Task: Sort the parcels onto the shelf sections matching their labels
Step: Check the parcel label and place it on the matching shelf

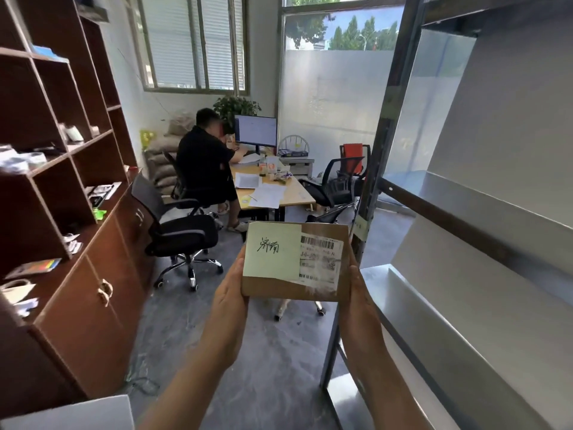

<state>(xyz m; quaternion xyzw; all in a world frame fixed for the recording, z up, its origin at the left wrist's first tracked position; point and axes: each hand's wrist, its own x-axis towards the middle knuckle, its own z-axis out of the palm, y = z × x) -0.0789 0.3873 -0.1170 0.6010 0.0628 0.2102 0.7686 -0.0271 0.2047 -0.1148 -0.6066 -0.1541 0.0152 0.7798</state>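
A flat brown cardboard parcel [279, 290] is held up in front of me, its face toward the camera. A pale green note [273, 251] with black handwriting covers its left part, and a white printed shipping label [321, 262] sits at its right. My left hand [231, 301] grips the parcel's left edge and my right hand [359, 293] grips the right edge; the fingers are hidden behind the box. The grey metal shelf [465, 305] stands close on my right, with a small label [361, 226] on its upright post.
A brown wooden cabinet [77, 274] with open compartments lines the left wall. Ahead, a person sits at a desk [273, 193] with a monitor, and black office chairs [183, 234] stand around it. A white box corner [77, 414] shows at bottom left. Grey floor lies between.
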